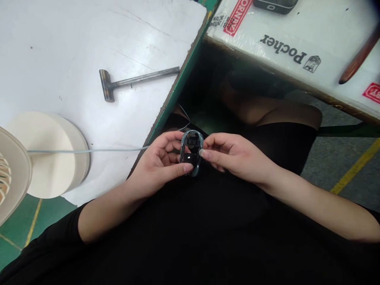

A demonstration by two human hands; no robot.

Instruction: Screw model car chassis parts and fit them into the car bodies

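Black shirt [190, 233] nearest the lens, a person's left hand [152, 164] clamps a small model car [192, 155], its long axis pointing forward; the right hand [234, 153] meets its right side, pinch unclear. Beside the left hand runs the edge of the white table [71, 51], a hammer [139, 80] lying beyond.

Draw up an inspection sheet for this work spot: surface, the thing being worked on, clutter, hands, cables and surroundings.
Surface: white-covered table, with scuffs and dark specks.
Job's things: small model car, dark and glossy, held over the lap.
Clutter: metal hammer lying near the table edge; cream round-based appliance, partly out of view.
Hands: left hand grips the car; right hand has its thumb at the car's side.
Cables: pale cord crosses the table.
Surroundings: second surface marked "Pocher", bearing a dark case and brown stick-like object; yellow floor line.
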